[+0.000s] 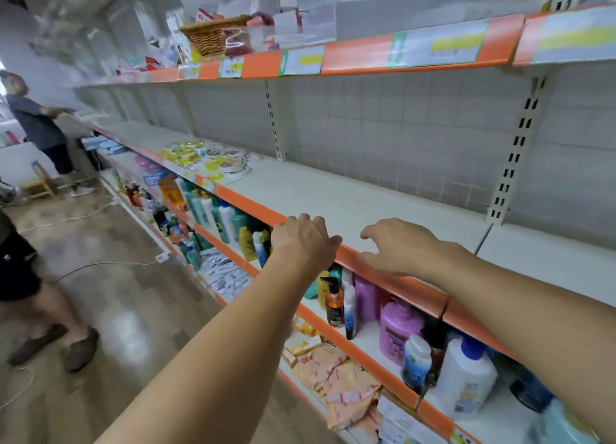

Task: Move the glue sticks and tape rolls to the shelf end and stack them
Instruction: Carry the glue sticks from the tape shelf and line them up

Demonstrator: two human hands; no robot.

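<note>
A pile of tape rolls [213,158] in yellow and white packs lies on the white middle shelf [350,196], well to the left of my hands. I cannot make out any glue sticks in it. My left hand [305,240] hovers over the shelf's orange front edge, fingers curled down, holding nothing. My right hand [398,245] is just to its right over the bare shelf board, fingers spread and empty. Both hands are far from the pile.
The lower shelves hold shampoo and lotion bottles [398,327] and sachet packs [336,377]. A wicker basket [213,35] stands on the top shelf. One person [36,123] stands at the far end of the aisle, another's legs [40,310] are at my left. Cables cross the floor.
</note>
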